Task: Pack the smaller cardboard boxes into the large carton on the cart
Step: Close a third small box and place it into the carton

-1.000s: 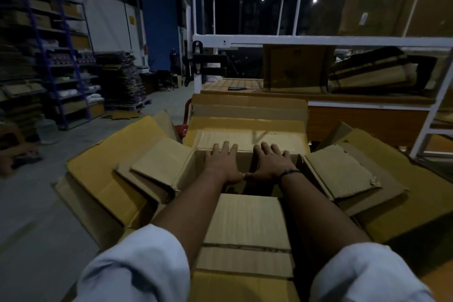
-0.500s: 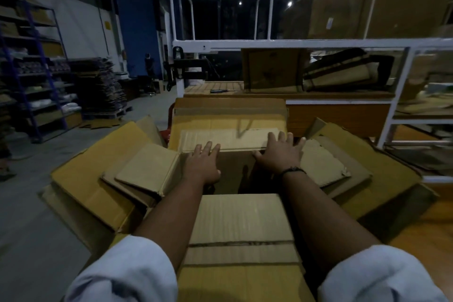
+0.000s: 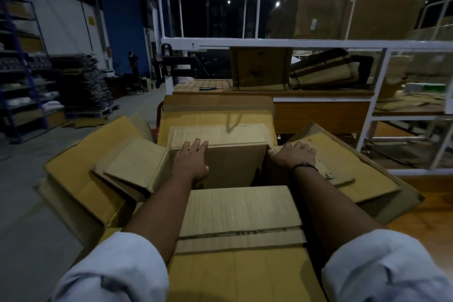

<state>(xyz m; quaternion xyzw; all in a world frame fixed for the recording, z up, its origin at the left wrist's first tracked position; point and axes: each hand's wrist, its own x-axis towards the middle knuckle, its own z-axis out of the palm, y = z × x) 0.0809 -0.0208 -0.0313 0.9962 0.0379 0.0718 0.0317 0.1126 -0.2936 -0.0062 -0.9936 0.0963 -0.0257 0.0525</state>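
The large carton (image 3: 73, 174) fills the middle of the view, its yellow flaps spread outward on all sides. Inside it sits a smaller cardboard box (image 3: 235, 167) of paler brown, also with its flaps (image 3: 137, 167) folded out and its inside dark. My left hand (image 3: 191, 162) lies flat at the box's far left corner, fingers apart and reaching onto the far flap. My right hand (image 3: 291, 157) curls over the box's right edge where the right flap folds, thumb on the inner side.
A white metal rack (image 3: 294, 43) with wooden shelves stands just behind the carton, holding more cardboard boxes (image 3: 259, 68). Blue shelving (image 3: 24, 76) and stacked flat cardboard (image 3: 83, 81) line the left wall. Grey concrete floor (image 3: 36, 240) lies to the left.
Both hands were side by side at the middle of the far flap. They have spread apart, the left toward the left corner and the right onto the right edge, where its fingers have curled.
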